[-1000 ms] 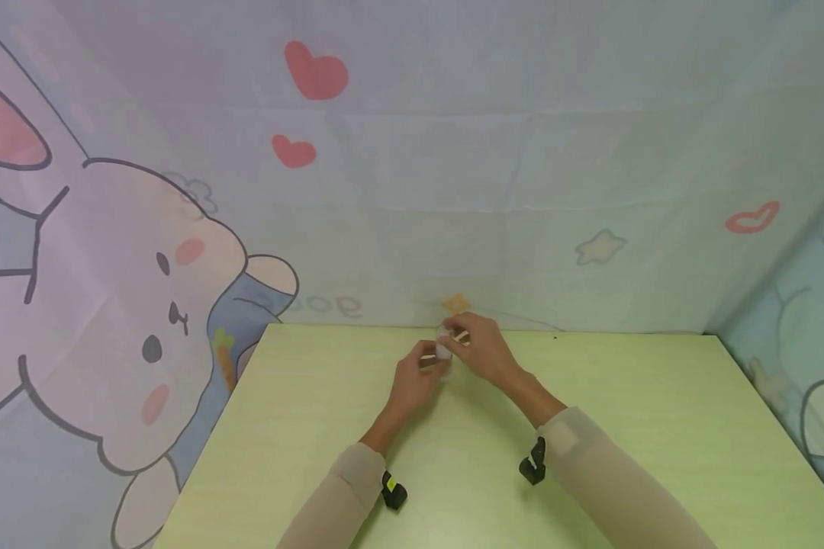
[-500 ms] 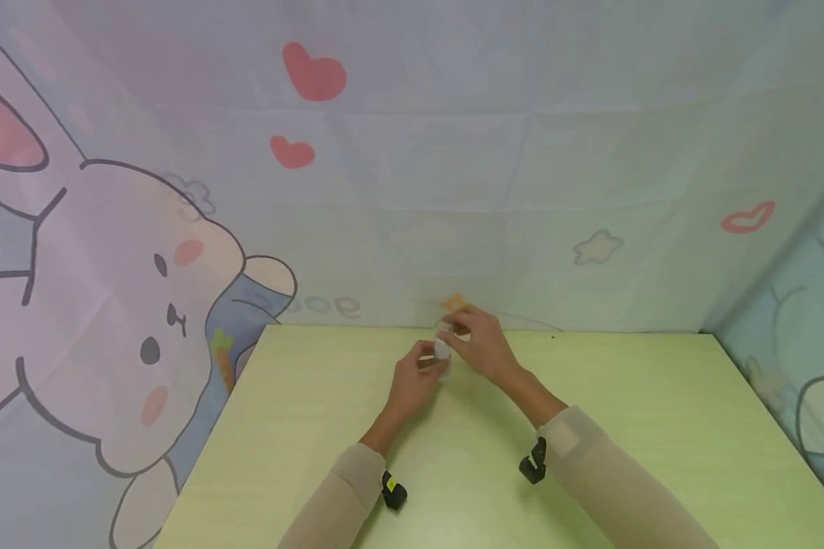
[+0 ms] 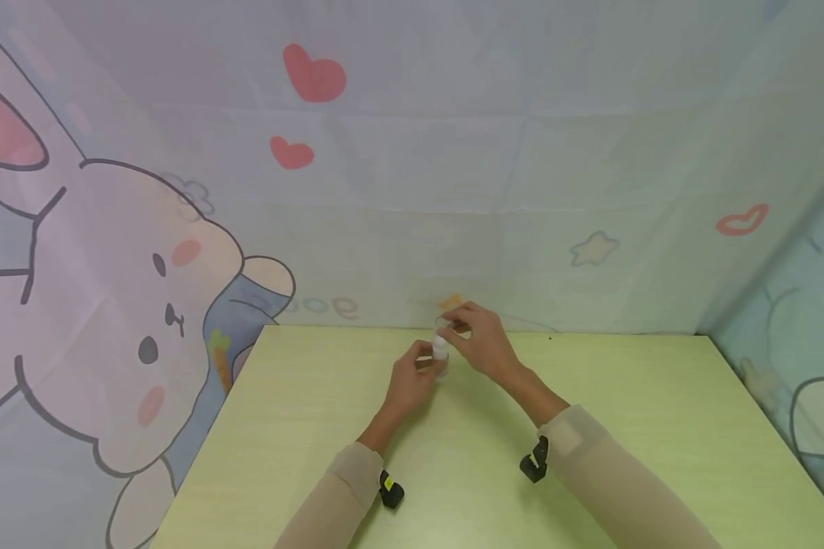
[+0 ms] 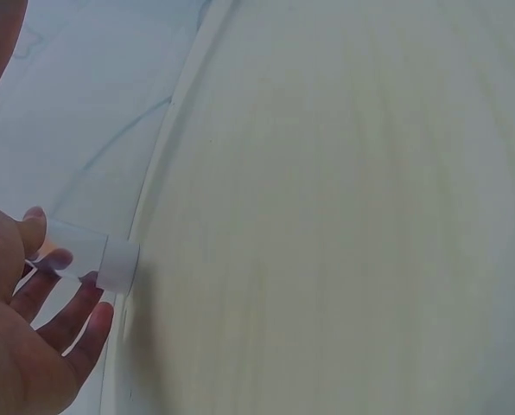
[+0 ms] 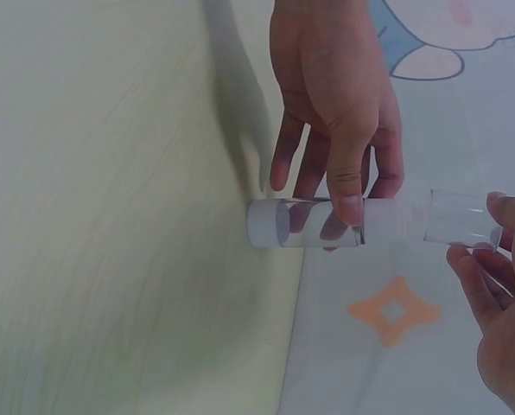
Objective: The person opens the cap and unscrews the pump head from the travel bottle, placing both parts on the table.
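Near the table's back edge, my left hand grips a small upright bottle round its body, thumb on one side and fingers on the other. The right wrist view shows its clear body, a white base and a white top section. My right hand pinches a clear cap between thumb and fingers. The cap's open end is right at the end of the white top, in line with the bottle. In the left wrist view, the left hand hides part of the body.
The pale wooden table ends at a printed cloth backdrop just behind the bottle. A second cloth side stands at the right. Black wrist cameras hang at both sleeves.
My right hand has moved slightly up, drawing the clear cap off over the white top, more of which now shows. My left hand has stayed nearly in place on the bottle.
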Motion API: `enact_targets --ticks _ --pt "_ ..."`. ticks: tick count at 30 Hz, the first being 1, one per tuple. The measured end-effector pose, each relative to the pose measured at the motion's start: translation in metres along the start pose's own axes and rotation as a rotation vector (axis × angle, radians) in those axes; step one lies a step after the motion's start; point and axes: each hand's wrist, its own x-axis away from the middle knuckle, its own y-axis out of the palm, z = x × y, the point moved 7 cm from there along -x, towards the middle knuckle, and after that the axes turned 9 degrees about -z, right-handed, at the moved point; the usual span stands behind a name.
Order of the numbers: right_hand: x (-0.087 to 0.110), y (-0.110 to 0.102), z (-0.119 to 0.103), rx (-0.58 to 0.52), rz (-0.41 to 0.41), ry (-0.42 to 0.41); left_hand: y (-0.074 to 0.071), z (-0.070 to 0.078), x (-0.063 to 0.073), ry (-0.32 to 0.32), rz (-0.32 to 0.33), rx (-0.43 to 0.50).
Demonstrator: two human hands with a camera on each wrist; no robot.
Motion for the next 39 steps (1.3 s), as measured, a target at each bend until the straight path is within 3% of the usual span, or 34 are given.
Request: enact_targets --ticks 24,39 --pt "0.002 -0.009 -0.001 -0.008 0.017 0.029 0.002 -0.001 -0.003 -0.014 -0.014 -0.033" --pt "0.003 -0.012 0.012 0.001 0.038 0.019 -0.004 -0.003 -0.003 0.003 0.016 -0.027"
